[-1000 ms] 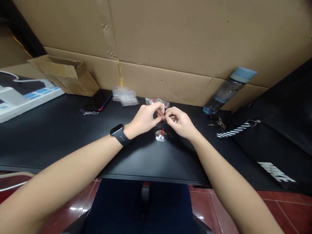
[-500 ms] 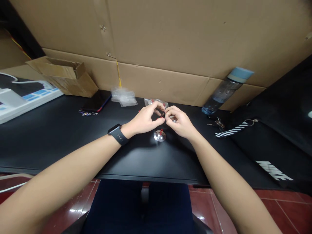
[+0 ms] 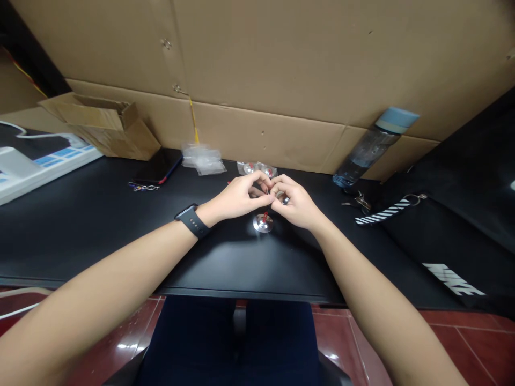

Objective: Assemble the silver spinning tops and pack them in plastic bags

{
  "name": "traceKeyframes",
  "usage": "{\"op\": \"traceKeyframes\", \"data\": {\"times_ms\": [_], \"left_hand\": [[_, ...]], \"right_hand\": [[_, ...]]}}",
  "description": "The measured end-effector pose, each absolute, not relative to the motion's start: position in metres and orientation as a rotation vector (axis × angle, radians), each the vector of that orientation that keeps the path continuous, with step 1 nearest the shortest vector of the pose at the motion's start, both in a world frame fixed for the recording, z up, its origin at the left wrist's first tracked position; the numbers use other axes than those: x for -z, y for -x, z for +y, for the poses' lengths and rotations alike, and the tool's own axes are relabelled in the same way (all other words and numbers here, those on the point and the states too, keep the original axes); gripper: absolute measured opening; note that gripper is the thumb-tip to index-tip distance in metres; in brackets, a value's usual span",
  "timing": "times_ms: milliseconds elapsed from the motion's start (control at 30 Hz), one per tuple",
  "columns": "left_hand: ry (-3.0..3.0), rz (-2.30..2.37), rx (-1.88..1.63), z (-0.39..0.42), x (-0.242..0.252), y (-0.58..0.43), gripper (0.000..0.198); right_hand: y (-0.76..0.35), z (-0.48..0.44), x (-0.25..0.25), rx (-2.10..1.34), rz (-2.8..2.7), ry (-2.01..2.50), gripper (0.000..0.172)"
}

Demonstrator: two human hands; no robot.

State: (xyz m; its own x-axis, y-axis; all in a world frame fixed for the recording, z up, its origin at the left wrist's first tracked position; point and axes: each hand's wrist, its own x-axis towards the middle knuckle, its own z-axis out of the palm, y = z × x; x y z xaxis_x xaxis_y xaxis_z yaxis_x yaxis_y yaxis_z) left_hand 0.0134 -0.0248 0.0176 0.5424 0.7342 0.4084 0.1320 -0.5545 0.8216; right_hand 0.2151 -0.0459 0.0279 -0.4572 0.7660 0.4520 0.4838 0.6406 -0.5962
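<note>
My left hand (image 3: pixel 247 194) and my right hand (image 3: pixel 293 201) meet over the black table, fingertips pinched together. Between them is something small and thin, mostly hidden by the fingers; I cannot make out what it is. A shiny silver part (image 3: pixel 285 200) shows by the right fingers. Just below the hands a round silver disc with a raised middle (image 3: pixel 262 223) lies on the table, a red loop (image 3: pixel 265 216) standing up from its centre. Behind the fingers lie clear packets (image 3: pixel 257 169) with similar silver and red pieces.
Clear plastic bags (image 3: pixel 204 159), a phone (image 3: pixel 157 167) and an open cardboard box (image 3: pixel 108 126) stand to the left, beyond them a power strip (image 3: pixel 52 169). On the right are a water bottle (image 3: pixel 372 147), keys (image 3: pixel 362 202), a striped strap (image 3: pixel 382 212) and a black bag (image 3: pixel 454 230).
My right fingers have come in closer against the left fingertips, and the gap between the hands has narrowed. The packets behind show more fully. The disc stays on the table.
</note>
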Motion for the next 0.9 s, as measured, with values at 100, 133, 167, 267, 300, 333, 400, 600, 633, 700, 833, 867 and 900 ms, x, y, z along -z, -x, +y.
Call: {"op": "traceKeyframes", "data": {"times_ms": [100, 133, 167, 267, 300, 333, 400, 600, 633, 700, 833, 867, 900], "left_hand": [[-1.999, 0.682, -0.959, -0.026, -0.018, -0.013, 0.028], [-1.989, 0.678, -0.95, -0.026, -0.018, -0.012, 0.03], [-1.977, 0.674, -0.944, -0.027, -0.019, -0.012, 0.032], [-1.95, 0.669, -0.943, -0.029, -0.02, -0.012, 0.033], [-1.948, 0.67, -0.947, -0.03, -0.021, -0.012, 0.033], [-1.948, 0.671, -0.949, -0.031, -0.022, -0.012, 0.032], [-1.943, 0.669, -0.951, -0.032, -0.023, -0.013, 0.032], [-1.902, 0.713, -0.922, -0.023, -0.017, -0.011, 0.03], [-1.929, 0.739, -0.901, -0.02, -0.015, -0.011, 0.025], [-1.991, 0.785, -0.855, -0.015, -0.012, -0.009, 0.016], [-2.146, 0.811, -0.796, -0.016, -0.013, -0.009, 0.015], [-2.197, 0.796, -0.794, -0.017, -0.014, -0.01, 0.015], [-2.248, 0.781, -0.797, -0.019, -0.016, -0.011, 0.013]], "right_hand": [[-0.215, -0.048, -0.029, -0.488, -2.199, 0.953, 0.008], [-0.216, -0.048, -0.029, -0.484, -2.218, 0.942, 0.008], [-0.216, -0.049, -0.03, -0.481, -2.233, 0.929, 0.007], [-0.216, -0.053, -0.033, -0.46, -2.261, 0.896, 0.006], [-0.215, -0.054, -0.034, -0.446, -2.269, 0.887, 0.006], [-0.215, -0.055, -0.035, -0.431, -2.275, 0.878, 0.006], [-0.214, -0.056, -0.036, -0.421, -2.278, 0.867, 0.008], [-0.218, -0.049, -0.035, -0.483, -2.216, 0.893, 0.012], [-0.219, -0.048, -0.035, -0.487, -2.21, 0.898, 0.012], [-0.222, -0.045, -0.033, -0.491, -2.2, 0.927, 0.011], [-0.222, -0.044, -0.032, -0.482, -2.198, 0.965, 0.009], [-0.221, -0.044, -0.031, -0.48, -2.199, 0.953, 0.009], [-0.22, -0.045, -0.031, -0.48, -2.201, 0.937, 0.009]]}}
